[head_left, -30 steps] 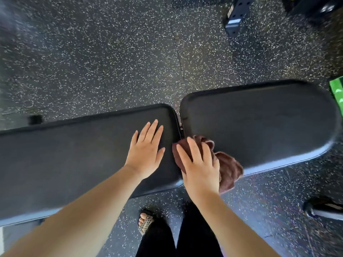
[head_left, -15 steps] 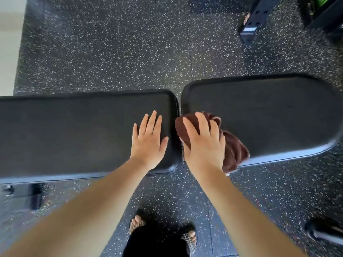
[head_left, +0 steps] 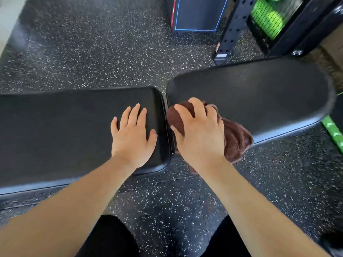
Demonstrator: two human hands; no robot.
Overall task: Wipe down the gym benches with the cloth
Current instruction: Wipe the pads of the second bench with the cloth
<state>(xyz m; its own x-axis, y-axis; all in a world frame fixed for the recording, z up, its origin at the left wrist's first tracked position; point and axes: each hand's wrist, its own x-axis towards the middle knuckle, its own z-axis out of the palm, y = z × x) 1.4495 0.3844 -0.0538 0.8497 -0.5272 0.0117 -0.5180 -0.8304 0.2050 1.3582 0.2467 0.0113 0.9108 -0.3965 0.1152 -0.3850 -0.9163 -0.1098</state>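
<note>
Right hand [head_left: 200, 132] is bunched over the cloth [head_left: 236, 138], fingers [head_left: 197, 107] curled down into it and the thumb hooked round its left side, so it's got a proper grip on the thing. That cloth is brown and fuzzy, and it sits on the near left corner of the right pad [head_left: 259, 97], right up against the gap between the two bench pads. A good chunk of it flops over the pad's near edge toward the floor [head_left: 92, 52]. Left hand [head_left: 132, 134] is just planted palm down on the left pad [head_left: 65, 127], close to that pad's right end, fingers straight and mostly together, holding nothing. The two hands are near each other with the gap between them. Both pads are black and smooth, and the right one is angled a bit away from the left. The floor is that black speckled rubber stuff. Past the bench there's a black rack upright [head_left: 229, 32] with a row of holes, a dark box [head_left: 196, 13] with blue edging beside it, and some bright green gear [head_left: 267, 17] behind the rack, too blurry to say what it is. Down at the bottom you can see the person's legs [head_left: 111, 238] in black.
</note>
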